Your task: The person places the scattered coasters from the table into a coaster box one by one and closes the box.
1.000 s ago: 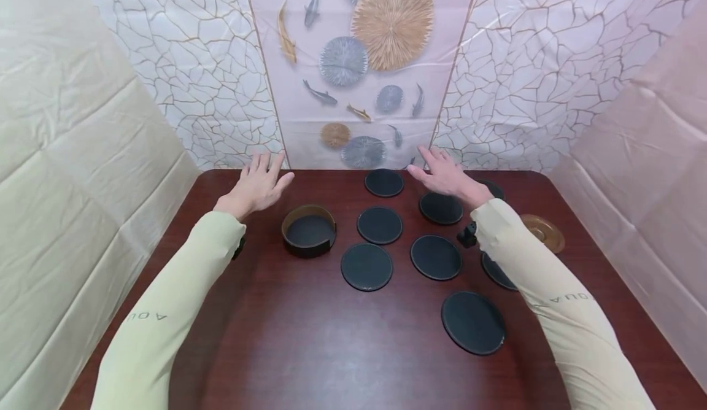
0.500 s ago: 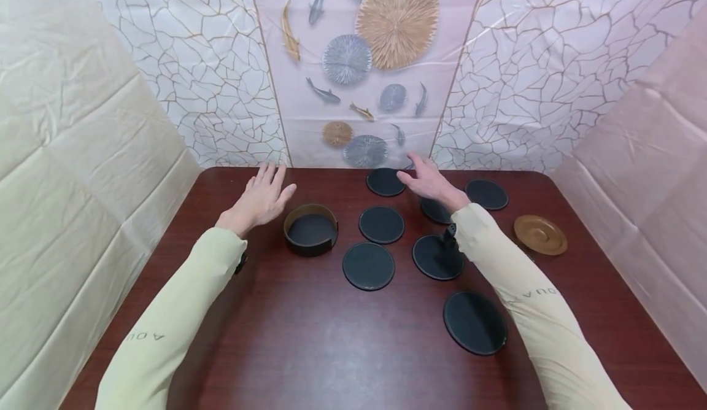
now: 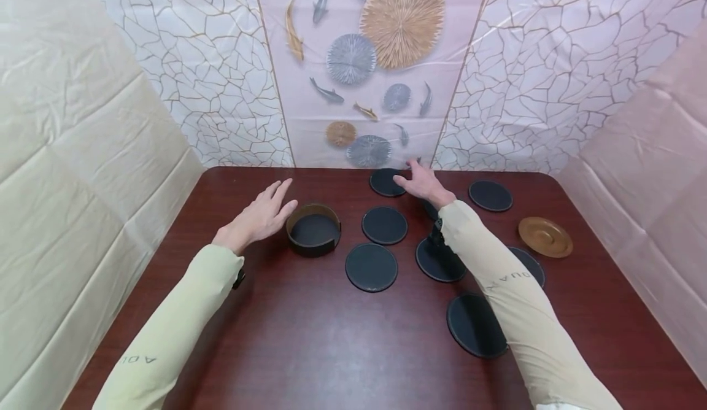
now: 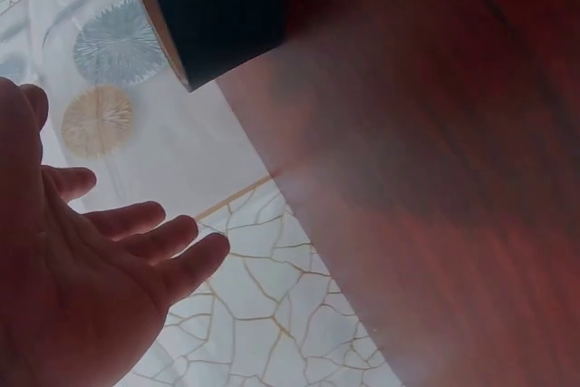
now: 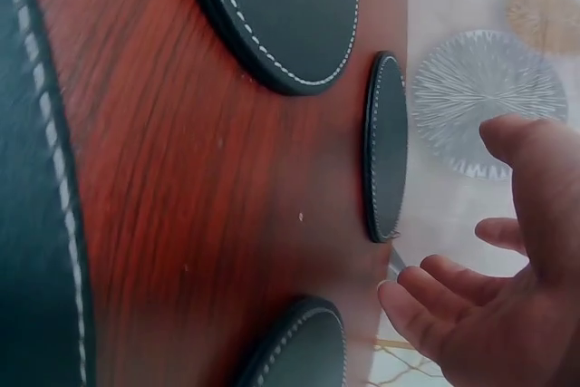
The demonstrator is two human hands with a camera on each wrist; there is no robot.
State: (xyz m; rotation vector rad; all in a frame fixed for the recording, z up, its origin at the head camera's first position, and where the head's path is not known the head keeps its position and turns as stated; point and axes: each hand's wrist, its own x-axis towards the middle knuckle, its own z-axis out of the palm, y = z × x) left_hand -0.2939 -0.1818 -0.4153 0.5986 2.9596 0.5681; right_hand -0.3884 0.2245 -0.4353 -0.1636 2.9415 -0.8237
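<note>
My left hand (image 3: 257, 216) is held with spread, loosely straight fingers just left of a round black coaster holder (image 3: 312, 250) with a brown inner wall. In the left wrist view, nothing lies in the left hand (image 4: 91, 269), and the holder's dark side (image 4: 227, 15) stands apart from its fingers. My right hand (image 3: 425, 188) reaches over the far part of the table, its thumb overlapping the edge of the rearmost black coaster (image 3: 385, 182). In the right wrist view, the fingers of this right hand (image 5: 489, 287) are relaxed and hold nothing, beside that stitched round coaster (image 5: 388, 147).
Several more black coasters lie spread flat, among them a middle one (image 3: 384, 225), a nearer one (image 3: 371, 267) and one at far right (image 3: 490, 196). A brown round saucer (image 3: 545, 237) lies at the right. Patterned cloth (image 3: 353, 109) hangs behind the table's far edge.
My right hand has moved left, closer to the rearmost coaster, uncovering the far-right coaster and the saucer. My left hand has lowered slightly beside the holder. The coasters have stayed put.
</note>
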